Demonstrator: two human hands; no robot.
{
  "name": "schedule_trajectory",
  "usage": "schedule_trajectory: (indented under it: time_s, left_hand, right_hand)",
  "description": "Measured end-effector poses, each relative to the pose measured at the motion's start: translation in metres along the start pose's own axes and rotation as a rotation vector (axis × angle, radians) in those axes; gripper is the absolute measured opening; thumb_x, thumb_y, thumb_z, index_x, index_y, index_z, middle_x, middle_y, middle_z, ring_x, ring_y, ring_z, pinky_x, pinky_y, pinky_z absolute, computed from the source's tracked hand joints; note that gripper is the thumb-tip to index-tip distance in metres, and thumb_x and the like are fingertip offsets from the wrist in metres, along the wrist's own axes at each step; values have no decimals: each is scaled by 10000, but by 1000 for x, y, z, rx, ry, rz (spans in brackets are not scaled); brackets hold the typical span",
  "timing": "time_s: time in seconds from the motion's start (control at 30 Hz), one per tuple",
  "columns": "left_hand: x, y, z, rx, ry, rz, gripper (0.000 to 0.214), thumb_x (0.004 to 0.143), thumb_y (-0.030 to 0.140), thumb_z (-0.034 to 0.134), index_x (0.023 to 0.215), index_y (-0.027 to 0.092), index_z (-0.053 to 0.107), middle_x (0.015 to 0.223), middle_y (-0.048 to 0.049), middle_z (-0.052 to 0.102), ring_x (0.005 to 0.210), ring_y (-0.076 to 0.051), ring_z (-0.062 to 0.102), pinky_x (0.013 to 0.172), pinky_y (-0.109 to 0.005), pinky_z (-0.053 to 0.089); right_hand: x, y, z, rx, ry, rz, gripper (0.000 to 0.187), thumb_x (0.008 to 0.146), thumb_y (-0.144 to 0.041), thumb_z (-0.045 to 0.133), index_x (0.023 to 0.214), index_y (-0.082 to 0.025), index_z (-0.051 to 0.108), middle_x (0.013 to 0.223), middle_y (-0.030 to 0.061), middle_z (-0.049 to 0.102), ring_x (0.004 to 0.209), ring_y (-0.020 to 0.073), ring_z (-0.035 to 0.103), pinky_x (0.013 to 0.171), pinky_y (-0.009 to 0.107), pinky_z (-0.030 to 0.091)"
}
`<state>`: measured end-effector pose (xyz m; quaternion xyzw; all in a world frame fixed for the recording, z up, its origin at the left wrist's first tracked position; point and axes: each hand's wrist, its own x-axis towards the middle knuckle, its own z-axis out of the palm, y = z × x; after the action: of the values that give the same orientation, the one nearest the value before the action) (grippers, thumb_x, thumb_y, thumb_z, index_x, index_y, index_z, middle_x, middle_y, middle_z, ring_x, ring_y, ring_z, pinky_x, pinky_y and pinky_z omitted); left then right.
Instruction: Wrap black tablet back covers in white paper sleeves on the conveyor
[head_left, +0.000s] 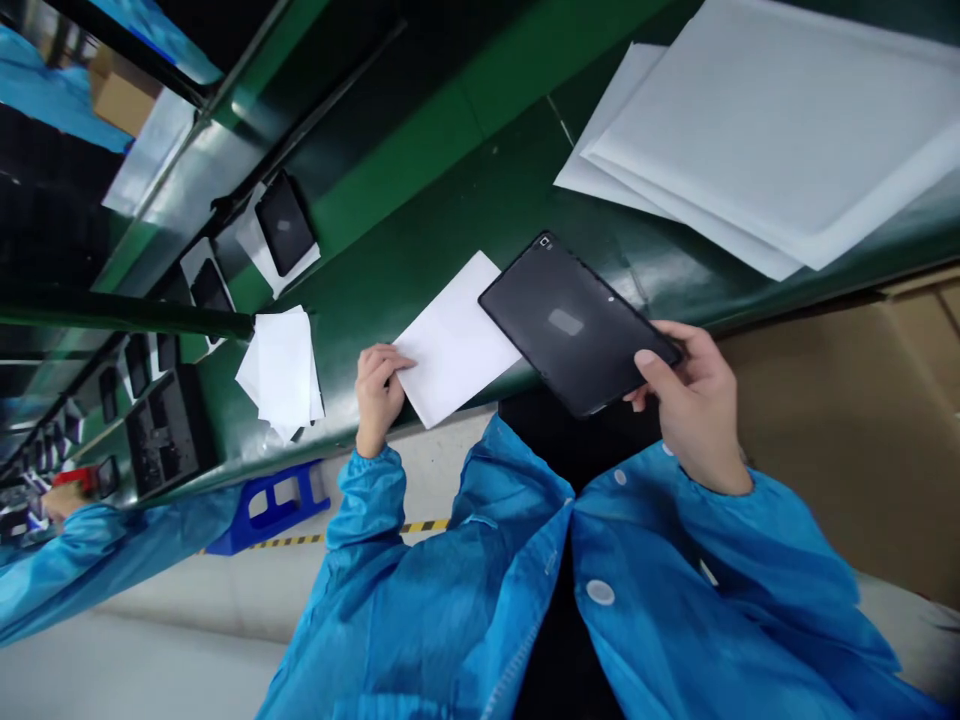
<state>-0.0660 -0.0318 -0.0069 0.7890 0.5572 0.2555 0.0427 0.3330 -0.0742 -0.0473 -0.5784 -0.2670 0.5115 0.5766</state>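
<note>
In the head view my right hand [697, 400] grips a black tablet back cover [547, 315] by its near right corner, thumb on top. The cover is tilted, with a small camera cutout at its far corner and a pale grey rectangular patch in the middle. It overlaps the right edge of a white sheet [457, 345] at the bench's front edge. My left hand [381, 390] has its fingers curled over the sheet's left edge; its thumb is mostly hidden.
Large white sheets [780, 120] are stacked on the green bench [420, 240] at right. Small white sheets [289, 365] lie left. Farther left are a black tablet cover [285, 225], a black tray [169, 435] and a co-worker's hand [66, 498]. A blue stool [274, 505] stands below.
</note>
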Motion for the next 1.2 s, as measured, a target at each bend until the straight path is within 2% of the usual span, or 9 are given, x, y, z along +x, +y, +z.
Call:
schedule_trajectory:
  time_s: [0.07, 0.13, 0.2, 0.3, 0.43, 0.53, 0.77, 0.93, 1.2]
  left_hand:
    - [9, -13, -8, 40, -45, -12, 342, 916, 14, 495, 885, 233, 757, 933, -60, 725, 1152, -272, 669, 1030, -499, 540]
    - [19, -15, -16, 96, -63, -10, 408, 890, -21, 464, 892, 233, 783, 1055, -78, 737, 1266, -299, 623, 1087, -540, 492]
    - [27, -3, -22, 158, -38, 7, 444, 883, -37, 452, 941, 229, 802, 1178, -98, 723, 1301, -317, 592, 1086, -550, 475]
    - [34, 36, -22, 135, -19, 35, 361, 969, 31, 497, 1089, 214, 784, 1196, -119, 690, 1173, -290, 621, 994, -485, 517]
    - [34, 91, 2, -63, -284, 102, 214, 1059, 232, 592, 1234, 214, 715, 1205, -109, 683, 1142, -262, 644, 995, -434, 538]
    - [33, 112, 23, -130, -353, 109, 225, 1077, 320, 593, 1254, 202, 668, 1258, -128, 677, 1198, -281, 634, 1044, -454, 522]
    - [36, 120, 41, -112, -378, 91, 312, 1040, 403, 662, 1284, 219, 602, 1242, -121, 668, 1338, -345, 543, 1146, -526, 464]
    - [36, 122, 44, 16, -435, 103, 445, 962, 460, 775, 1287, 211, 602, 1135, -112, 645, 1206, -363, 550, 1191, -611, 416]
    - [30, 132, 41, 11, -458, 242, 109, 1066, 248, 569, 1152, 211, 625, 1000, -73, 654, 1091, -296, 585, 1192, -568, 446]
  right_hand:
    - [-8, 8, -2, 40, 129, -61, 455, 787, -417, 921, 1171, -274, 724, 910, -23, 731, 610, 136, 651, 574, 301, 612]
    - [-19, 15, 0, 86, 217, -97, 485, 780, -367, 925, 1197, -295, 687, 1067, -4, 743, 910, 190, 745, 875, 390, 673]
    - [-29, 20, 6, 145, 244, -79, 488, 777, -353, 923, 1186, -300, 663, 1176, 16, 747, 1174, 228, 726, 1117, 457, 597]
    - [-41, 24, 14, 215, 180, 35, 500, 766, -395, 918, 1186, -294, 666, 1287, 41, 757, 1322, 257, 686, 1264, 523, 480]
    - [-48, 29, 18, 259, 136, 135, 518, 743, -449, 906, 1197, -285, 717, 1323, 56, 776, 1304, 304, 713, 1238, 577, 500]
    - [-48, 29, 17, 280, 198, 122, 438, 721, -426, 910, 1093, -253, 756, 1187, 59, 817, 1226, 309, 748, 1197, 571, 530]
    - [-31, 4, 6, 367, 448, 8, 256, 625, -313, 882, 815, -223, 737, 991, 27, 829, 1080, 274, 770, 1227, 554, 484]
    - [-22, -5, 1, 414, 474, -42, 270, 603, -299, 850, 832, -220, 731, 1127, 59, 817, 1260, 307, 715, 1191, 525, 522]
    - [-26, -1, 2, 430, 451, 46, 362, 591, -333, 855, 912, -213, 738, 1121, 90, 810, 1270, 338, 705, 1140, 545, 551]
